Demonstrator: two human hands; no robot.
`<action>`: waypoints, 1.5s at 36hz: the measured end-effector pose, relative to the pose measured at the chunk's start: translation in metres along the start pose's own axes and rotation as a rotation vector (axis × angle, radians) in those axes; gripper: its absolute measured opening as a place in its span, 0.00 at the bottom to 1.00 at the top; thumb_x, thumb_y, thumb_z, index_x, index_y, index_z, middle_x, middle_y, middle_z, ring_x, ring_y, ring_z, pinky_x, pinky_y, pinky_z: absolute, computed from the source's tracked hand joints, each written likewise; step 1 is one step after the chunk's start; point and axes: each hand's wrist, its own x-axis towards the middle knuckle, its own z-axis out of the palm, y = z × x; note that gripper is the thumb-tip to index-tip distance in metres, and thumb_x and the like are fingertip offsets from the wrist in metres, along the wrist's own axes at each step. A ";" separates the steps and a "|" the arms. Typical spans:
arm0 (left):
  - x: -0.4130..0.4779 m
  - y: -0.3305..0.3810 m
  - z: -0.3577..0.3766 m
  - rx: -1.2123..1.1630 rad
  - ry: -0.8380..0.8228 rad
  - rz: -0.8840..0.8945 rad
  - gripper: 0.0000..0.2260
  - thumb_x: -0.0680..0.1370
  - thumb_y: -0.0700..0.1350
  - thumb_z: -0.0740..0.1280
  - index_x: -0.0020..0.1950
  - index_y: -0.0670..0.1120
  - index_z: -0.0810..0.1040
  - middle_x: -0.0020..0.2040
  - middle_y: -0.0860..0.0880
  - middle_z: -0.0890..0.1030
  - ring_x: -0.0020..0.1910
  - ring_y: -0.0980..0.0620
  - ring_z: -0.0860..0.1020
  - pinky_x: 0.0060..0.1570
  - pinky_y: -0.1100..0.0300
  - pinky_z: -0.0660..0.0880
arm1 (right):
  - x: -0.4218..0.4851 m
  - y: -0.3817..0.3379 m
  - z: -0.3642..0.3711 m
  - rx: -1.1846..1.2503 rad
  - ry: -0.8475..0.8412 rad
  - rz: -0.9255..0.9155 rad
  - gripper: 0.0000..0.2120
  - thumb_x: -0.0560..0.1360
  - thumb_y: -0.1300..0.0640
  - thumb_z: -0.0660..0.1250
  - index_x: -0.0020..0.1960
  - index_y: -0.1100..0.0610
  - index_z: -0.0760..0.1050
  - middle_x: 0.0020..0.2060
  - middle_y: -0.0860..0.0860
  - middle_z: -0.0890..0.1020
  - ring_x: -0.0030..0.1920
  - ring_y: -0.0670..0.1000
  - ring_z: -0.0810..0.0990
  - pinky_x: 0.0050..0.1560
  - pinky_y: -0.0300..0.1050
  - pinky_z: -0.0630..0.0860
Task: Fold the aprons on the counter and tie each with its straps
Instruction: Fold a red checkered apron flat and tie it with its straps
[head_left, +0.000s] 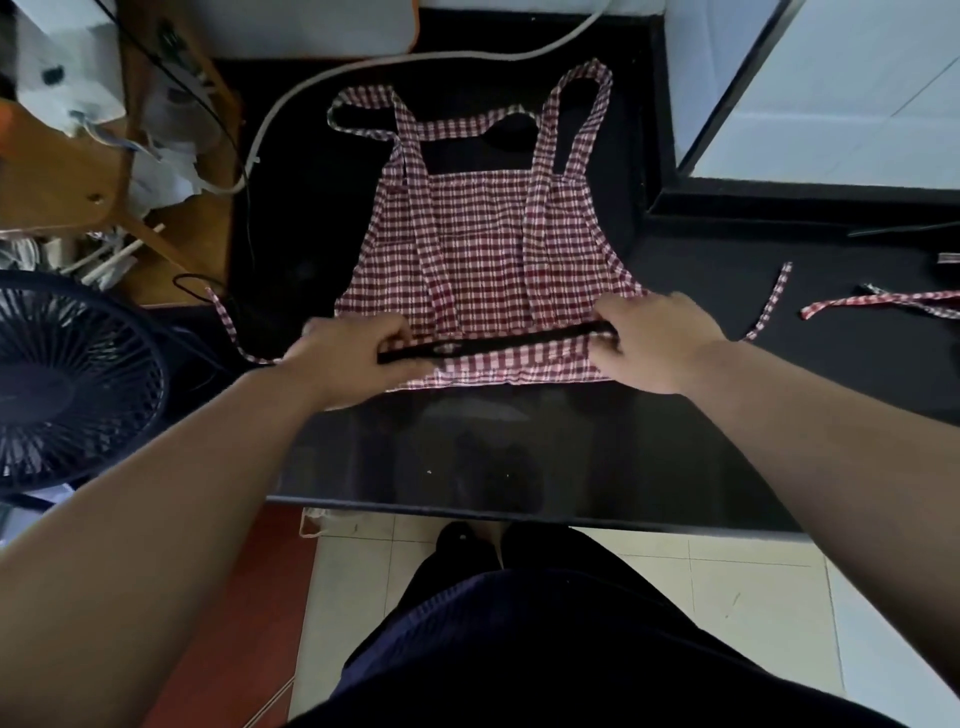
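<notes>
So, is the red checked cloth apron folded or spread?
Mostly spread: the apron lies flat on the black counter; left hand and right hand grip only its near edge.

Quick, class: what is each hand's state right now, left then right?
Left hand: gripping the checked apron at its near edge.
Right hand: gripping the same apron at its near edge.

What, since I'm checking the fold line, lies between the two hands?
In the head view, checked cloth of the apron spans from the left hand to the right hand, with a dark strip running across it.
</notes>
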 end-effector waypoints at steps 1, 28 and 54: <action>0.003 -0.003 0.001 0.033 0.031 -0.030 0.24 0.73 0.68 0.60 0.56 0.50 0.76 0.51 0.52 0.76 0.58 0.47 0.72 0.57 0.53 0.64 | 0.003 -0.001 0.002 -0.045 0.019 0.012 0.16 0.80 0.46 0.51 0.62 0.51 0.68 0.53 0.51 0.78 0.59 0.58 0.75 0.62 0.52 0.66; 0.036 0.028 0.035 0.221 -0.029 0.024 0.40 0.74 0.69 0.59 0.78 0.56 0.44 0.79 0.50 0.44 0.77 0.45 0.46 0.74 0.42 0.41 | 0.044 -0.020 0.021 -0.123 -0.101 0.123 0.37 0.75 0.32 0.52 0.77 0.50 0.50 0.76 0.53 0.52 0.75 0.58 0.52 0.75 0.61 0.44; -0.001 0.027 0.051 0.339 -0.127 0.162 0.41 0.74 0.71 0.46 0.78 0.51 0.35 0.79 0.52 0.39 0.77 0.51 0.39 0.75 0.47 0.38 | -0.008 -0.036 0.043 0.009 0.018 0.058 0.26 0.81 0.45 0.50 0.77 0.54 0.55 0.75 0.52 0.59 0.74 0.55 0.57 0.74 0.51 0.49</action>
